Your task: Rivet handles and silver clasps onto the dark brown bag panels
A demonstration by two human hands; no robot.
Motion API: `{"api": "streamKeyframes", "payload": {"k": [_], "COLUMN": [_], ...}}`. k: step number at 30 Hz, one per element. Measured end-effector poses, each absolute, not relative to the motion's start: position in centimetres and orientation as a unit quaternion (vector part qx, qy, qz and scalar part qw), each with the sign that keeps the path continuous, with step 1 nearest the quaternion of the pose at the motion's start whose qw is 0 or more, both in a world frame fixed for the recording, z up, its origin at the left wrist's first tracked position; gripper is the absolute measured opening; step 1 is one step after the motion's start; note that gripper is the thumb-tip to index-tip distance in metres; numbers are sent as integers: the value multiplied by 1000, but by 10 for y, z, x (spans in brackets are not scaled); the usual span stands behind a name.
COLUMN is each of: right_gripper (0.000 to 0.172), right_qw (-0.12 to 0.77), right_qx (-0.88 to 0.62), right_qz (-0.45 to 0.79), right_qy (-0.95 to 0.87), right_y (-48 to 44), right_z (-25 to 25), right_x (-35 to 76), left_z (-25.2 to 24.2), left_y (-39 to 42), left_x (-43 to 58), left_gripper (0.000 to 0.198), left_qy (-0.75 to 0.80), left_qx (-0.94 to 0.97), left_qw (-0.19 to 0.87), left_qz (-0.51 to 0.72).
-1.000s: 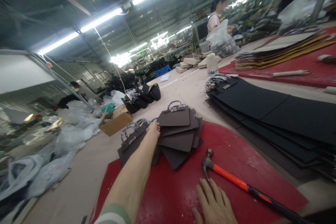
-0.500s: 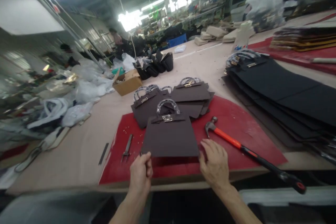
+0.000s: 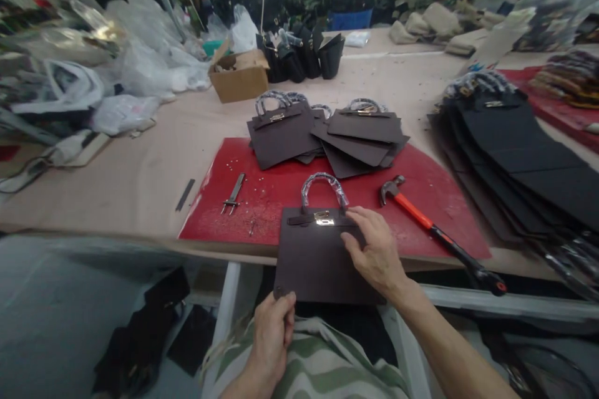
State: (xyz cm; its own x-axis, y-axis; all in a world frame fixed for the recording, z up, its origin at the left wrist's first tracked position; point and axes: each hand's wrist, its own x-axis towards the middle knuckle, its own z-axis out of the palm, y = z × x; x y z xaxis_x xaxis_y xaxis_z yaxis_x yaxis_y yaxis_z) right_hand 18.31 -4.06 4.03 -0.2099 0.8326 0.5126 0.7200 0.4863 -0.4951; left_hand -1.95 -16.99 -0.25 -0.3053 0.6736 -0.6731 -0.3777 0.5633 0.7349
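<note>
A flat dark brown bag panel (image 3: 313,259) with a wrapped handle and a gold clasp hangs over the near edge of the red mat (image 3: 281,190). My left hand (image 3: 274,333) pinches its lower left corner. My right hand (image 3: 374,249) lies on the panel's upper right, fingers curled near the clasp. Two piles of similar brown panels (image 3: 327,134) sit at the mat's far side.
A hammer with an orange and black handle (image 3: 435,230) lies on the mat to the right. Metal pliers (image 3: 233,194) and small rivets lie on its left. Black panels (image 3: 510,156) are stacked at the right. A cardboard box (image 3: 238,75) and plastic bags stand beyond.
The brown panel has been pulled toward me, off the mat's near edge. My right hand moved from its lower right corner up to the clasp area. My view tilted down.
</note>
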Motion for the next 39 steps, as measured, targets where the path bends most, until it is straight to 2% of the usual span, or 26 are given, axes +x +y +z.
{"api": "streamKeyframes", "payload": {"k": [3,6,9,20,27,30,33,36,39], "right_gripper": [41,56,66,62,67,74,81,79,77], "right_qw": [301,222,180,193,180,177,172,167,168], "right_qx": [-488,-490,-490,-525,-522,-527,-540,-553,-552], "right_qz": [93,93,97,69,54,51,51,56,62], "right_qy": [-814,-838,-848,-826,-832,-830,-823,-815,-815], "right_y": [-33,-27,-27,-37,-36,-38,-39,-41,-43], "right_z": [42,38,30,18,16,16,15,15,15], "right_x": [162,145,132,119,119,117,115,114,114], "left_z": [-4,-3,-6,-25,-1,12,16,8,-3], "left_y": [-173,-173,-174,-184,-196,-188,-161,-127,-105], "left_x": [-21,-23,-25,-38,-69,-85,-93,-90,-84], "left_gripper": [38,40,40,48,49,46,38,34,28], "left_qy": [659,655,651,645,630,657,711,741,711], "left_qx": [119,114,113,120,183,261,343,384,419], "left_qw": [589,599,609,660,720,672,551,442,461], "left_qz": [452,447,439,367,227,221,271,330,327]}}
